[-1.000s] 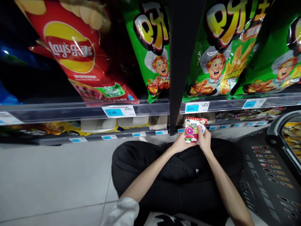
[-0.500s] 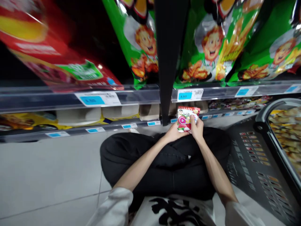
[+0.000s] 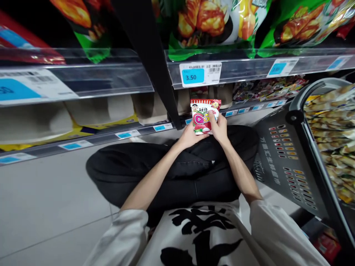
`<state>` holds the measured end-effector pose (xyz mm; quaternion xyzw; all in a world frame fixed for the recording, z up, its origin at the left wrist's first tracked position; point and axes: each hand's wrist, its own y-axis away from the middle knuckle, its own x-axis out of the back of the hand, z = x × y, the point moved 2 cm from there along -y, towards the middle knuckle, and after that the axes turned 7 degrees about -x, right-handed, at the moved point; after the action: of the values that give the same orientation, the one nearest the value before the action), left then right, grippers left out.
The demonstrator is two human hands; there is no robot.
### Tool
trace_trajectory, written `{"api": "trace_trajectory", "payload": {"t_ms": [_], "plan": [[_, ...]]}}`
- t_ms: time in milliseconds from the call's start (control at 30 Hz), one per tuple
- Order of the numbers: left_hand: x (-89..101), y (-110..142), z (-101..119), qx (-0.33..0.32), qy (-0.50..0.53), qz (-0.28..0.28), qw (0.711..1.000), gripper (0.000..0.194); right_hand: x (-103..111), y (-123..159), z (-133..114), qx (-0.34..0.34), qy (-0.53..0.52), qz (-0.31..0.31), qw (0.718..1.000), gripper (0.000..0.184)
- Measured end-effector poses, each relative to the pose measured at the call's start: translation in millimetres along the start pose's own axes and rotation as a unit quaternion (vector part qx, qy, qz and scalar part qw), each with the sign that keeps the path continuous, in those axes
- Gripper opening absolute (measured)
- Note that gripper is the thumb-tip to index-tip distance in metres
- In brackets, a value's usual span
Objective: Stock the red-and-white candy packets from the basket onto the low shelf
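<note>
A small red and white candy packet (image 3: 200, 120) with big "Q" lettering is held upright above my crossed legs, close to the lower shelf. My left hand (image 3: 191, 136) grips it from the left and below, the fingers hidden behind it. On the packet's right side my right hand (image 3: 219, 126) pinches it, the thumb lying across the front. Behind the packet, the lower shelf holds cardboard display boxes (image 3: 144, 107), and small colourful packets (image 3: 266, 88) lie farther right.
A grey shopping basket (image 3: 277, 147) full of packaged snacks (image 3: 335, 140) stands on my right. Above my hands runs a shelf edge with a 3.50 price tag (image 3: 200, 74) and green snack bags (image 3: 213, 29). A black shelf post (image 3: 155, 55) divides the shelves. Pale floor tiles (image 3: 55, 199) lie to my left.
The view has tilted and shifted, so the packet and hands appear higher and farther left, and the basket shows more. Both hands keep their hold on the packet.
</note>
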<state>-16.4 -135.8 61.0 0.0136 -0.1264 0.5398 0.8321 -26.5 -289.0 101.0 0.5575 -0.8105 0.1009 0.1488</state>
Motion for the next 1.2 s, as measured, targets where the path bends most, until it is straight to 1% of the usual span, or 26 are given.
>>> {"api": "trace_trajectory", "payload": {"t_ms": [133, 267, 567, 733, 933, 1200], "plan": [[-0.8, -1, -1, 0.002, 0.000, -0.004, 1.000, 0.069, 0, 0, 0, -0.007, -0.016, 0.002, 1.000, 0.050], [-1.7, 0, -1, -0.003, 0.001, 0.000, 1.000, 0.070, -1, -2, 3, -0.026, -0.047, -0.004, 0.999, 0.051], [-1.7, -1, 0, -0.004, 0.017, -0.010, 1.000, 0.075, -2, -7, 10, -0.068, -0.099, -0.009, 0.993, 0.054], [-1.4, -1, 2, 0.009, 0.016, -0.015, 1.000, 0.074, -2, -7, 10, -0.070, -0.098, -0.006, 0.993, 0.052], [-1.7, -2, 2, -0.008, 0.009, -0.010, 1.000, 0.071, -2, -6, 7, -0.069, -0.084, 0.006, 0.994, 0.053], [-1.5, -2, 2, -0.004, 0.013, -0.014, 1.000, 0.072, -3, -5, 8, -0.062, -0.082, -0.001, 0.995, 0.052]]}}
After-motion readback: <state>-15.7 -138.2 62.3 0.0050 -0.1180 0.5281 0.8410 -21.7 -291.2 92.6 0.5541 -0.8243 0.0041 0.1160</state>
